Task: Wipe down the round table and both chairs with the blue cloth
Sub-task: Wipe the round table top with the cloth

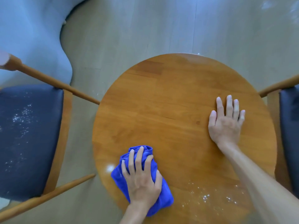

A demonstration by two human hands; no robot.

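Left chair [30,139]: dark padded seat in a wooden frame, just beside the round table on its left. White specks and powdery flecks are scattered across the seat cushion. Judged not yet wiped.

Blue cloth [163,198]: bunched into a wad on the near-left part of the surface, close to the table's near edge. It lies flat against the wood, not lifted.

Left hand [142,180]: palm down on top of the cloth, fingers spread and curled over the wad, pressing it to the wood. Clamped on the cloth, in a wiping posture.

Round table [161,97]: warm brown wooden top. The far and central parts look free of specks, though a pale hazy patch shows near the far rim. A small bright spot sits just left of the cloth; whether glare or residue cannot be told. A scatter of white crumbs [205,197] lies on the near-right part, to the right of the cloth. Judged partly wiped, with this patch outstanding.

Right hand [226,123]: flat on the right side of the surface, fingers extended and slightly apart, holding nothing; appears to brace the table.

Right chair [289,126]: only the edge of a dark seat and wooden arm in view; its condition cannot be told. Judged still to do.
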